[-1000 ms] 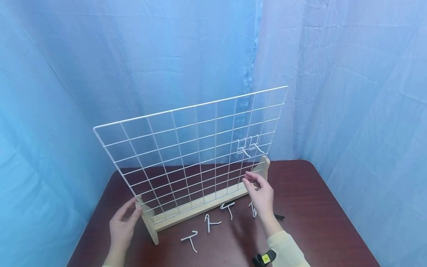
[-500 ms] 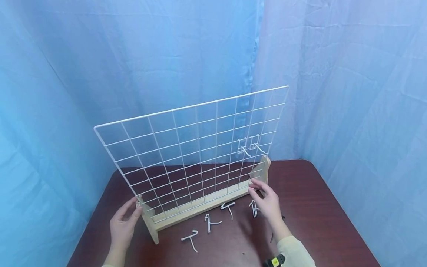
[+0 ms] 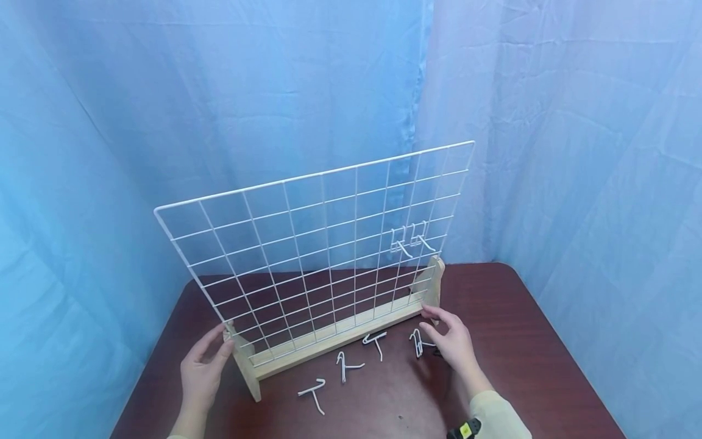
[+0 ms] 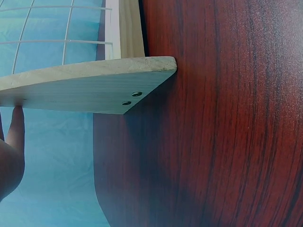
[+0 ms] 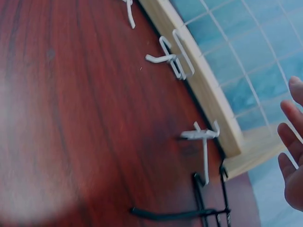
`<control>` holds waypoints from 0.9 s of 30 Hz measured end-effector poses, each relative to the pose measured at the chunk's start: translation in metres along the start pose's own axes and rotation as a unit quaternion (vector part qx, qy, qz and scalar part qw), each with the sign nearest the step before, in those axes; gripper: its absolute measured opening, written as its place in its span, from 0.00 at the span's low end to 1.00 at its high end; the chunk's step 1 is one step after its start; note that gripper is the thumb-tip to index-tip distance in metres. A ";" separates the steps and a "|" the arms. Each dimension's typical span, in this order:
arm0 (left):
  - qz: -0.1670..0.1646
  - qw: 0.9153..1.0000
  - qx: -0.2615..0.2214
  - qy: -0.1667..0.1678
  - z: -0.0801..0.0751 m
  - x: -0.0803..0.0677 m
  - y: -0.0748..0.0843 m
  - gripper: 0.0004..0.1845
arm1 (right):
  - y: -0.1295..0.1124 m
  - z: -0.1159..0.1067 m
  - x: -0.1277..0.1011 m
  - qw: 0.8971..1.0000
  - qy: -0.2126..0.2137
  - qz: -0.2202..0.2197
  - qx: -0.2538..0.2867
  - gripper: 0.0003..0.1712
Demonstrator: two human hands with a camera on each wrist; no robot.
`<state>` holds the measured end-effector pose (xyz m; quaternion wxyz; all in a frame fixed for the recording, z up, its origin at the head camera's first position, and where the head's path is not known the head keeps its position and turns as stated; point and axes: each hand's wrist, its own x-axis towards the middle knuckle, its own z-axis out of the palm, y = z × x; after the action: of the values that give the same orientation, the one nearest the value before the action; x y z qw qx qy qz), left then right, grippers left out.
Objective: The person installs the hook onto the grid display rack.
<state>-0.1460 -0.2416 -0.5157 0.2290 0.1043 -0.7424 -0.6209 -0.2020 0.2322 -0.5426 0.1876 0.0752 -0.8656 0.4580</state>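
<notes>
A white wire grid panel [image 3: 329, 244] stands tilted in a pale wooden stand [image 3: 340, 335]. My left hand [image 3: 202, 369] holds the stand's left end piece near its top, thumb in front. In the left wrist view a finger [image 4: 17, 130] meets the outer face of that end piece [image 4: 90, 85]. My right hand [image 3: 452, 341] is by the stand's right end, fingers spread and holding nothing. Just left of it lies a white hook [image 3: 418, 343]. A black hook [image 5: 203, 213] is mostly hidden by this hand in the head view.
Two white hooks [image 3: 403, 249] hang on the grid at the right. More white hooks lie along the stand's front: one at left [image 3: 314, 395], one in the middle [image 3: 345, 367], another farther right [image 3: 375, 345]. Blue curtains [image 3: 307, 91] surround the dark red table [image 3: 526, 341].
My right hand has moved right and slightly toward me, from before the grid to the stand's right end. It uncovers more of the rightmost white hook. My left hand stays put.
</notes>
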 end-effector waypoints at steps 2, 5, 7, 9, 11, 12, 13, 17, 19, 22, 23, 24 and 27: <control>0.001 1.000 0.000 0.001 0.000 0.000 0.000 0.20 | 0.006 -0.001 -0.002 1.000 -0.004 -0.004 -0.013 0.22; 0.004 1.000 0.000 0.002 0.000 0.000 0.001 0.20 | 0.014 -0.001 -0.004 0.999 -0.019 -0.002 -0.033 0.21; 0.006 1.000 -0.002 0.001 0.000 -0.001 0.002 0.20 | 0.020 -0.002 -0.006 0.998 -0.034 0.003 -0.044 0.22; 0.007 1.000 -0.002 -0.001 0.000 -0.001 0.003 0.20 | 0.025 -0.003 -0.007 0.997 -0.048 0.007 -0.054 0.23; 0.010 1.000 -0.003 -0.003 0.000 -0.001 0.003 0.20 | 0.029 -0.004 -0.008 0.996 -0.061 0.011 -0.064 0.24; 0.010 1.000 -0.004 -0.005 -0.001 -0.002 0.003 0.19 | 0.031 -0.004 -0.009 0.995 -0.066 0.011 -0.070 0.24; 0.011 1.000 -0.004 -0.006 -0.001 -0.002 0.003 0.19 | 0.033 -0.004 -0.010 0.995 -0.071 0.010 -0.075 0.24; 0.012 1.000 -0.010 -0.007 -0.001 -0.002 0.003 0.20 | 0.038 -0.005 -0.013 0.992 -0.084 0.002 -0.094 0.24; 0.011 1.000 -0.012 -0.007 -0.001 -0.002 0.003 0.20 | 0.040 -0.005 -0.014 0.991 -0.089 -0.001 -0.102 0.24; 0.007 1.000 -0.013 -0.005 -0.001 -0.002 0.003 0.20 | 0.043 -0.005 -0.016 0.989 -0.095 -0.006 -0.113 0.24; 0.006 1.000 -0.011 -0.005 -0.001 -0.002 0.003 0.20 | 0.044 -0.005 -0.017 0.988 -0.098 -0.007 -0.117 0.24; 0.005 1.000 -0.009 -0.004 -0.001 -0.002 0.003 0.20 | 0.045 -0.005 -0.017 0.987 -0.102 -0.010 -0.121 0.24; 0.005 1.000 -0.005 -0.004 -0.001 -0.002 0.003 0.20 | 0.049 -0.004 -0.018 0.985 -0.110 -0.021 -0.130 0.24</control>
<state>-0.1437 -0.2409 -0.5135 0.2297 0.0970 -0.7410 -0.6235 -0.1992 0.2625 -0.5855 0.1088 0.1190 -0.9313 0.3267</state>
